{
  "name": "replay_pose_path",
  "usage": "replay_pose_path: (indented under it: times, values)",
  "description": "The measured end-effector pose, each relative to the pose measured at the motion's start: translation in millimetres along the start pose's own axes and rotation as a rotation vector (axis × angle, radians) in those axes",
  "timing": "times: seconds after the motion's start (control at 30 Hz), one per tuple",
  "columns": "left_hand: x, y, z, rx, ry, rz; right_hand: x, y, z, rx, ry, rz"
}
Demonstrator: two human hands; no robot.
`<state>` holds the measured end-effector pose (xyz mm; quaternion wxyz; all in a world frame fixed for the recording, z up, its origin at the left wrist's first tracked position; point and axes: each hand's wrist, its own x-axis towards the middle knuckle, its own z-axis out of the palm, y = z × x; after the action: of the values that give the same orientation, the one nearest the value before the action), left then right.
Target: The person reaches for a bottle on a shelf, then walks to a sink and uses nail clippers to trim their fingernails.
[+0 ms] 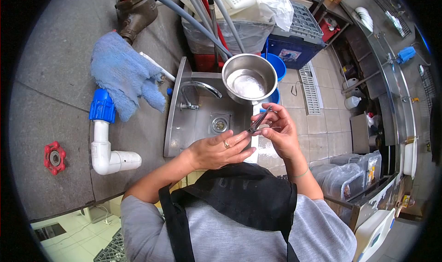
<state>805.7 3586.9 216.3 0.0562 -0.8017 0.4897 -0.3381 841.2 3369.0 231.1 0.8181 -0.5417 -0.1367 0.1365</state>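
Note:
I stand over a small steel sink with a curved tap. My right hand, with a thin band at the wrist, grips slim metal tweezers above the sink's right edge. My left hand, wearing a ring, reaches across, and its fingertips pinch the tweezers' lower end. Whether anything sits between the tweezers' tips is too small to tell. Just beyond the hands, a round steel bowl rests at the sink's far right corner, with clear water in it.
A blue cloth hangs over pipework on the grey wall at left, above a white pipe with a blue fitting and a red valve handle. Hoses, crates and a blue bucket stand behind the sink. Bagged containers sit at right.

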Motion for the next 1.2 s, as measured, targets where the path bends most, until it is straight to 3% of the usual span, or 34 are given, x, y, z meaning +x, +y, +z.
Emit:
replay_pose_path:
  times: [0.83, 1.2]
  values:
    - [1.3, 0.5, -0.4, -0.043, -0.016, -0.04, 0.0, 0.7, -0.8, 0.003, 0.004, 0.009]
    - [6.3, 12.0, -0.3, -0.292, -0.024, -0.218, -0.8, 2.6, 1.1, 0.085, 0.043, -0.004]
